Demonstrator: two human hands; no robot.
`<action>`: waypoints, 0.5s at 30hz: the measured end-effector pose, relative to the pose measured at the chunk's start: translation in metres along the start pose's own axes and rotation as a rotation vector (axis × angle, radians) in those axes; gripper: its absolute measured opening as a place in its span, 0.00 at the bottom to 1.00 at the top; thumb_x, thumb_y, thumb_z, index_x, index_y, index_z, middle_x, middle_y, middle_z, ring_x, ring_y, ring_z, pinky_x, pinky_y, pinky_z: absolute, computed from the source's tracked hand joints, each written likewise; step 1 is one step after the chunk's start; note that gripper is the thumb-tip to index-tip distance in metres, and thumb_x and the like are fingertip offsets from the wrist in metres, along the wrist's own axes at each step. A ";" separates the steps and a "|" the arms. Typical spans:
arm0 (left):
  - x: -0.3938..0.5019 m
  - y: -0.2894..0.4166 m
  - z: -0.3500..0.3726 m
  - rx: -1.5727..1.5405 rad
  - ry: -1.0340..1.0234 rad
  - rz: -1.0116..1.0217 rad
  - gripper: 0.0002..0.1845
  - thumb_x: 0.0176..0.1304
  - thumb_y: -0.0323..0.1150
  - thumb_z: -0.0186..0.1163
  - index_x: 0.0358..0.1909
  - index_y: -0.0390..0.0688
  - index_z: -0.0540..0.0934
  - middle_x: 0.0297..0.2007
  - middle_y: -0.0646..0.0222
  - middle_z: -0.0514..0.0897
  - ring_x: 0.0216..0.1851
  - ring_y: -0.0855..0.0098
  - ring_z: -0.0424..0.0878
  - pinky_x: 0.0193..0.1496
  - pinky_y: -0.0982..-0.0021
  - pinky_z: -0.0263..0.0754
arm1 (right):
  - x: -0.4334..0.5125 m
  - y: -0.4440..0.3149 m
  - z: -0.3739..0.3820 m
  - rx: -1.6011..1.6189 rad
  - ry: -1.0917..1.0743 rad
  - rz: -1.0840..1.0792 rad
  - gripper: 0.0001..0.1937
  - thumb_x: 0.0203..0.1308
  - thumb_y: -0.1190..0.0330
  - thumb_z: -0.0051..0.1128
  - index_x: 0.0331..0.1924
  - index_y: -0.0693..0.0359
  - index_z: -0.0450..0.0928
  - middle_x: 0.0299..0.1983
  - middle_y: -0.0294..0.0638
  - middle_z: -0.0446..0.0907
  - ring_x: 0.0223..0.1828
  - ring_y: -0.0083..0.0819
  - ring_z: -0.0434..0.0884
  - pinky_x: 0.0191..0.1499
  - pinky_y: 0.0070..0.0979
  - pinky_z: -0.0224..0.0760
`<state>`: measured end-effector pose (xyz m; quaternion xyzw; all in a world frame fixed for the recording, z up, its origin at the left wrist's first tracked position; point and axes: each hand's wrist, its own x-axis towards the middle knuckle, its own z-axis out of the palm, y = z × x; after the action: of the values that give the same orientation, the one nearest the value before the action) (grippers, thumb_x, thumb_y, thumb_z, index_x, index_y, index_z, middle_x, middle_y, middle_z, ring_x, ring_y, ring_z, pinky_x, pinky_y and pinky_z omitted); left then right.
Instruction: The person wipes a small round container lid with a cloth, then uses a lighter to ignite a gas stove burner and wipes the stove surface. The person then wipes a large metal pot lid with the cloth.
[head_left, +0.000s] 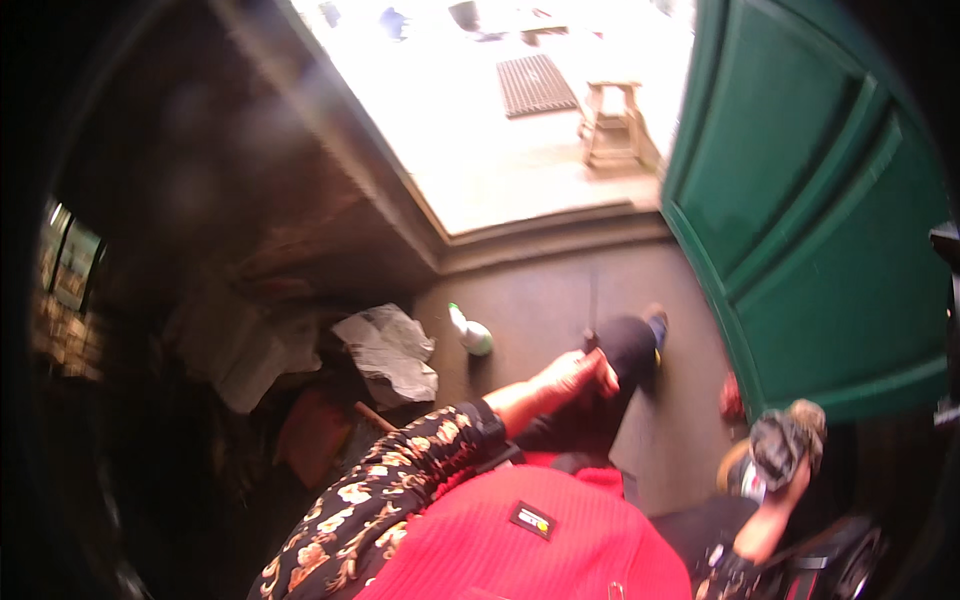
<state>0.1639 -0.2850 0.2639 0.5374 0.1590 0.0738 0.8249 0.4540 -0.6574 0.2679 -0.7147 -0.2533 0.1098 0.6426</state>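
My left hand (581, 376) is in front of me with its fingers curled, above my dark trouser leg. A dark, thin object (591, 341) sticks out at its fingers; blur hides what it is. Out to the lower right, my right hand (796, 480) grips a crumpled grey and tan cloth-like bundle (780, 446). A white spray bottle with a green top (476, 339) stands on the floor, left of my leg. Crumpled white paper or cloth (394, 352) lies further left.
Ahead is a bright doorway with a raised sill (555, 240). Beyond it are a wooden stool (613, 124) and a dark grid mat (535, 85). A green panelled door (810, 225) stands at the right. A red object (731, 397) sits by its lower edge. Shadowed clutter fills the left.
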 end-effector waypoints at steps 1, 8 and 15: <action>-0.001 -0.001 -0.002 -0.015 0.024 -0.034 0.32 0.70 0.62 0.46 0.25 0.41 0.72 0.36 0.63 0.82 0.38 0.69 0.79 0.43 0.66 0.75 | -0.005 -0.001 -0.003 0.151 0.079 0.123 0.20 0.69 0.64 0.49 0.59 0.67 0.74 0.55 0.43 0.79 0.54 0.34 0.80 0.60 0.32 0.72; 0.001 -0.010 -0.004 0.022 0.035 0.079 0.31 0.69 0.64 0.45 0.23 0.46 0.65 0.33 0.63 0.77 0.34 0.70 0.71 0.38 0.69 0.68 | -0.024 -0.019 0.000 0.450 0.438 0.213 0.18 0.72 0.61 0.50 0.59 0.62 0.75 0.53 0.37 0.79 0.53 0.28 0.79 0.59 0.28 0.70; 0.018 -0.005 0.001 0.168 -0.134 0.191 0.27 0.72 0.56 0.49 0.28 0.41 0.67 0.33 0.60 0.78 0.34 0.69 0.75 0.42 0.67 0.71 | -0.075 -0.001 -0.008 0.373 0.515 0.292 0.16 0.68 0.67 0.52 0.56 0.63 0.76 0.51 0.38 0.80 0.52 0.28 0.79 0.57 0.27 0.71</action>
<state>0.1815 -0.2827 0.2563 0.6209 0.0575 0.1024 0.7750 0.3942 -0.7021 0.2575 -0.6179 0.0462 0.0611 0.7825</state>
